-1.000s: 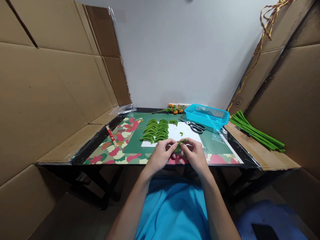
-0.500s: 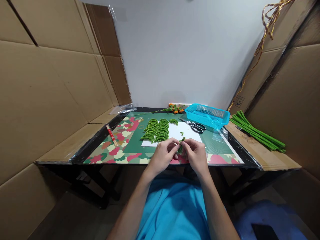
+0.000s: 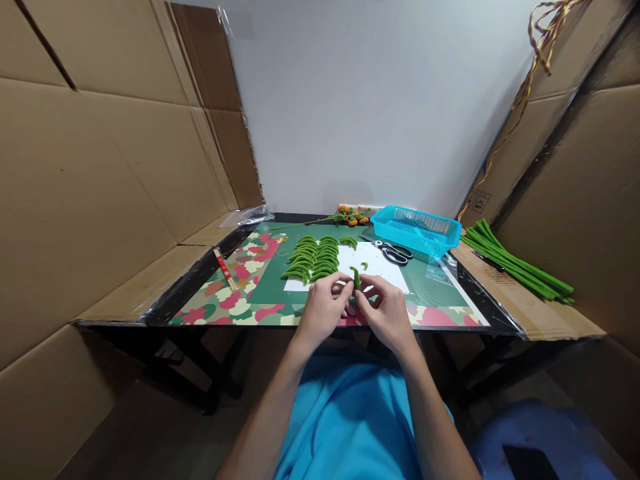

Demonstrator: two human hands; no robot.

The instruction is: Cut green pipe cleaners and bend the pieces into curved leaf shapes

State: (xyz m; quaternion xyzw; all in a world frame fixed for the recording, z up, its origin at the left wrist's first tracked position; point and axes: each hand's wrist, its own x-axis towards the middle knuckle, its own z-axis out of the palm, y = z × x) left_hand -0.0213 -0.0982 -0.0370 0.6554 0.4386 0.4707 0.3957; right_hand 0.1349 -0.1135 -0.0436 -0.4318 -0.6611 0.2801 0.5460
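Over the near edge of the table, we have brought our left hand and right hand closer together, and the green fuzzy piece that lay slanted between them a second ago now stands upright, so the bending looks nearly finished. Both sets of fingertips pinch its lower end. It is short, curved and bright green, like the green curved pieces laid in rows beyond.

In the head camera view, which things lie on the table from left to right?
Red-and-tan flat stick → rows of curved green pieces → black-handled scissors → turquoise plastic mesh basket → bundle of long green stems.
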